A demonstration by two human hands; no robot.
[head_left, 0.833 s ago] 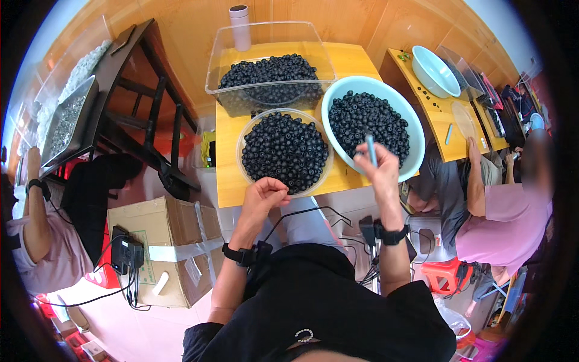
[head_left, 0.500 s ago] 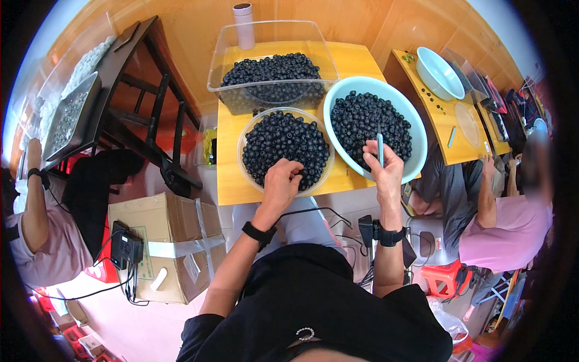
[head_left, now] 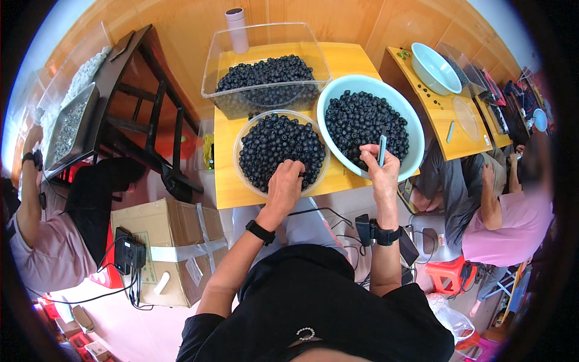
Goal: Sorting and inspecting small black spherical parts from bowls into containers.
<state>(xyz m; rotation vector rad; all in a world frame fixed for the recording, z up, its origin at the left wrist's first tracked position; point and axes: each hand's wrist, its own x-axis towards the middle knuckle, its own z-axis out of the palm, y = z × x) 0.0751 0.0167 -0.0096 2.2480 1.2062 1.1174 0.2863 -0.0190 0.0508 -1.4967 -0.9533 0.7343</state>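
My left hand (head_left: 284, 188) reaches over the round clear bowl (head_left: 240, 178), which is heaped with small blue-black balls (head_left: 277, 142), like blueberries or beads. Its fingers are pinched together at the near right side of the heap; what they hold, if anything, is hidden. My right hand (head_left: 383, 172) is closed around a slim tool with a light-blue handle (head_left: 382, 151), held upright. That hand is over the near rim of a pale-blue basin (head_left: 416, 130), which holds more of the same balls (head_left: 365, 123). The tool's kind is not clear.
Behind the bowl, a clear rectangular bin (head_left: 265, 31) of dark balls stands on the yellow table (head_left: 241, 198), near a pink flask (head_left: 237, 33). A cardboard box (head_left: 181, 241) is at left. People sit at both sides; a red stool (head_left: 446, 274) is at right.
The view has shifted slightly, moving the table and containers a little leftward. My left hand stays pinched at the bowl. My right hand still grips the tool, now more tilted, by the basin's rim.
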